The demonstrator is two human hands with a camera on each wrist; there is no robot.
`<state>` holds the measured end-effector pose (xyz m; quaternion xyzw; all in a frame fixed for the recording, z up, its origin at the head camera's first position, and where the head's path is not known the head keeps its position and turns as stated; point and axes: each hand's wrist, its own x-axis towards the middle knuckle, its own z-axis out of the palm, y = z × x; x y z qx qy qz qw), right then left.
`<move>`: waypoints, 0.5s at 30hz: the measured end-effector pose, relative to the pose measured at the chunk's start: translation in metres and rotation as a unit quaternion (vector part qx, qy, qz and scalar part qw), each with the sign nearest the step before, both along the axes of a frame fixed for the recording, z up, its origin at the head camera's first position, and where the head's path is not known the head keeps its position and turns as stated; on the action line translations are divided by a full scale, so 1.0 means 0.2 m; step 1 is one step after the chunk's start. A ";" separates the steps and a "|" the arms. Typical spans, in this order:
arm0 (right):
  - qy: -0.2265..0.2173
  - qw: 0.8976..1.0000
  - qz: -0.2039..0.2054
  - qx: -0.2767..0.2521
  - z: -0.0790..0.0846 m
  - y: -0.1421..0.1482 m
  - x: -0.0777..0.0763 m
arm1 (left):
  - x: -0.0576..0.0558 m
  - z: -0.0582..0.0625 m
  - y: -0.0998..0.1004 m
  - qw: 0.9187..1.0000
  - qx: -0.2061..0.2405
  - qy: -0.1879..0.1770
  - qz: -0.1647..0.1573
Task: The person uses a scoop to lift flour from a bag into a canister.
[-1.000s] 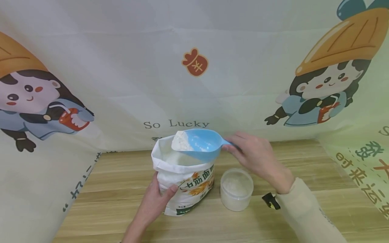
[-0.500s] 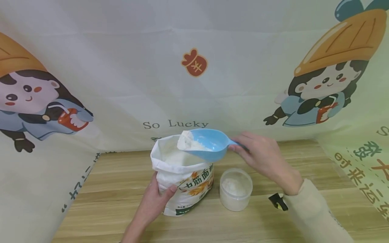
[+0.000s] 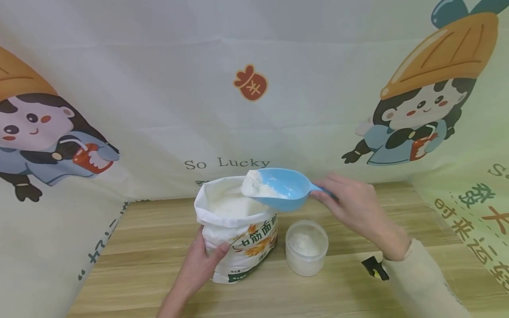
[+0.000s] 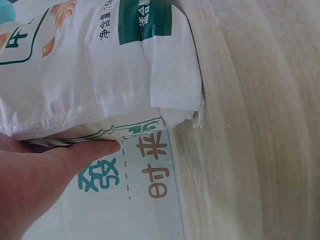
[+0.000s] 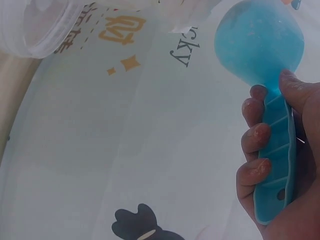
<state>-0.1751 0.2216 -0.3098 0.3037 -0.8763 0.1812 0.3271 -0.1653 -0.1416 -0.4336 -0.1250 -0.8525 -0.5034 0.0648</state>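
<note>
My right hand grips the handle of a blue scoop, its fingers wrapped round the ribbed handle in the right wrist view. White flour is heaped at the scoop's front end, over the right side of the bag's mouth. A white flour bag stands upright with its top rolled back and flour inside. My left hand holds the bag's lower left side, thumb in front; its other fingers are mostly hidden behind. Right of the bag, a clear round tub holds some white flour.
Everything stands on a wood-grain table. A printed cloth hangs behind and along both sides. A black strap piece sticks out by the right sleeve.
My right hand and the loaded scoop have moved right, from over the middle of the bag's mouth towards the tub. My left hand keeps its hold on the bag. The head view has shifted slightly.
</note>
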 end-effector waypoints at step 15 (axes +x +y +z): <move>-0.009 0.999 -0.032 0.001 -0.03 0.17 0.10 | 0.01 0.02 0.01 0.999 -0.023 -0.022 0.013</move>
